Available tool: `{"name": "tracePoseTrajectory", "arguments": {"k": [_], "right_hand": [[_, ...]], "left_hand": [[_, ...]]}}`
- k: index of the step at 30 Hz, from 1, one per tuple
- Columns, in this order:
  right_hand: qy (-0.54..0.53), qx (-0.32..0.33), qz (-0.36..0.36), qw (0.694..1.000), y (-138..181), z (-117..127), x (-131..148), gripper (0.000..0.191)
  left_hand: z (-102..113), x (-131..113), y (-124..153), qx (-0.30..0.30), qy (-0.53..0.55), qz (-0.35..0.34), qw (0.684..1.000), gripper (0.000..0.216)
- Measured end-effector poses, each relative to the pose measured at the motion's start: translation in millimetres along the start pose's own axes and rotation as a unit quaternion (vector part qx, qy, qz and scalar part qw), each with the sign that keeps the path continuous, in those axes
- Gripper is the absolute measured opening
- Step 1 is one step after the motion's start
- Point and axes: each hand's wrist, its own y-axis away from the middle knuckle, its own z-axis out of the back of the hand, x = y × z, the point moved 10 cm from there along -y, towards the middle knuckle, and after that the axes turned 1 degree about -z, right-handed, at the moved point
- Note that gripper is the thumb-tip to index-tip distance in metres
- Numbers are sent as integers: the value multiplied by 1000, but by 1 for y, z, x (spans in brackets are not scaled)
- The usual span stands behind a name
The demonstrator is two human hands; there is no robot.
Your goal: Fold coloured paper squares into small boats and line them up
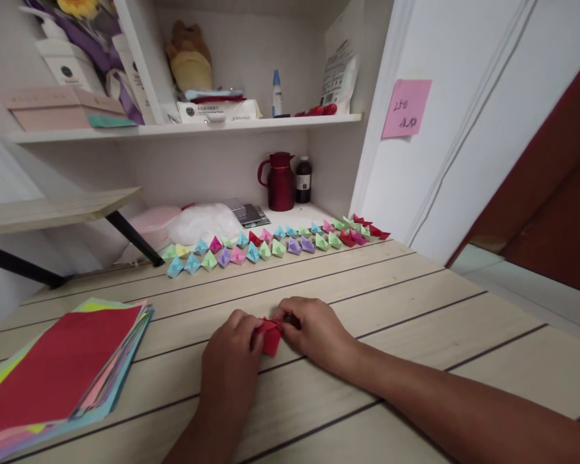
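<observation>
A small piece of folded red paper (271, 336) lies on the pale wooden table (415, 303) between my two hands. My left hand (229, 364) has its fingers curled and pinches the paper's left side. My right hand (314, 332) is closed on the paper's right edge, pressing it to the table. Much of the paper is hidden under my fingers. A stack of coloured paper sheets (58, 370) with a red sheet on top lies at the left of the table, apart from my left hand.
Several small folded paper boats (270, 243) in mixed colours stand in rows along the table's far edge. Behind them are a dark red jug (279, 182), a dark bottle (303, 180) and a white plastic bag (203, 222). A pink note (406, 108) sticks on the wall.
</observation>
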Motion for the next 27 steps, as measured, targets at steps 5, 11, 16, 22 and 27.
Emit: {"name": "tracePoseTrajectory", "arguments": {"k": [5,11,16,22,27], "right_hand": [[46,14,60,997,2,-6,9,26],[92,24,122,988,7,-13,18,21],[152,24,171,973,13,-15,27,20],[257,41,211,942,24,-16,35,28],[282,72,222,931,28,-18,39,33]], "left_hand": [[-6,-4,2,61,-31,-17,997,18],[-3,-1,8,118,-37,-13,992,25],[0,10,10,146,-38,-3,989,29],[3,14,9,146,27,0,989,27],[1,19,8,97,-20,15,995,27]]}}
